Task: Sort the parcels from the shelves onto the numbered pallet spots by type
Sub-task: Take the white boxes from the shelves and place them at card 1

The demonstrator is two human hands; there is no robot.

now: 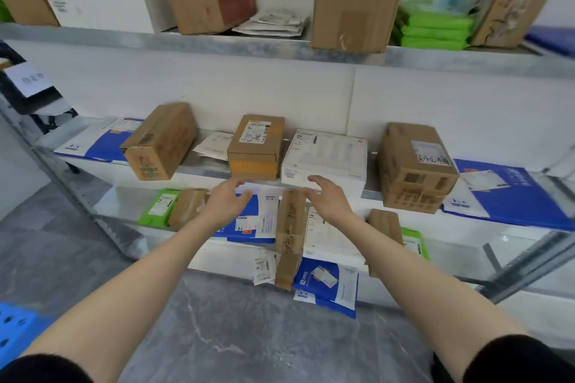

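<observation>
Here at the middle shelf (pixel 199 168), our two empty hands hover, the left hand (pixel 228 199) and right hand (pixel 326 196) both spread with fingers loosely curved. They sit just short of the labelled brown carton (pixel 255 146) and the white box (pixel 325 155) beside it. A clean lift, we judge, means palms on opposite sides of one parcel only. The shelf carries blue-and-white mailers (pixel 102 146), a tilted carton (pixel 160 141), those two boxes, a larger carton (pixel 413 165) and a blue mailer (pixel 513 196).

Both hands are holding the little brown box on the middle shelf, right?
No. In the head view the left hand and right hand are open and empty, just in front of the little brown box, which sits untouched on the middle shelf.
</observation>
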